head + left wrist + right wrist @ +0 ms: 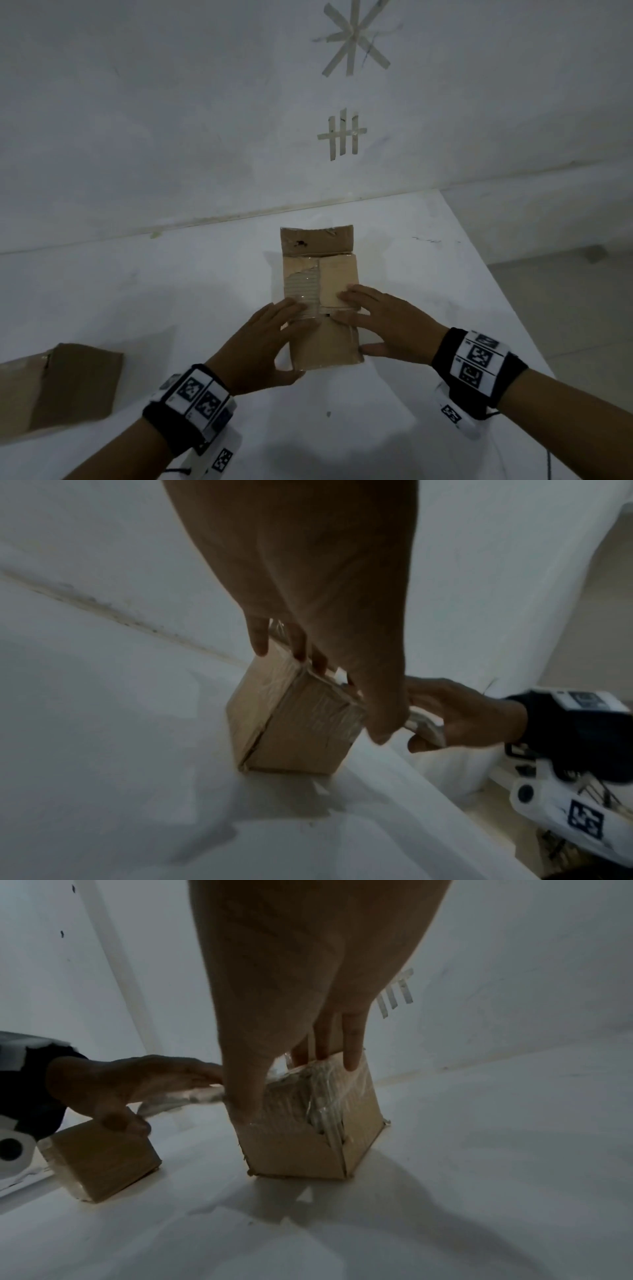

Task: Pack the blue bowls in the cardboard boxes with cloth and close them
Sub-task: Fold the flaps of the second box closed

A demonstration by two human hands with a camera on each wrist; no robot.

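A small cardboard box (337, 277) (294, 737) (294, 1150) stands mid-table, its two side flaps folded flat over the top. The far flap (317, 240) still stands upright. The near flap (325, 346), glossy with clear tape, sticks out towards me. My left hand (260, 342) (325, 588) holds the flap's left side, fingers on top, thumb underneath. My right hand (394, 325) (308, 961) holds the right side the same way, its fingertips reaching onto the folded side flap. No bowl or cloth shows; the inside of the box is hidden.
A second cardboard box (68, 383) (103, 1161) sits at the near left of the white table (171, 291). The table's right edge (513, 308) drops to the floor. The white wall with tape marks (342, 135) rises just behind the box.
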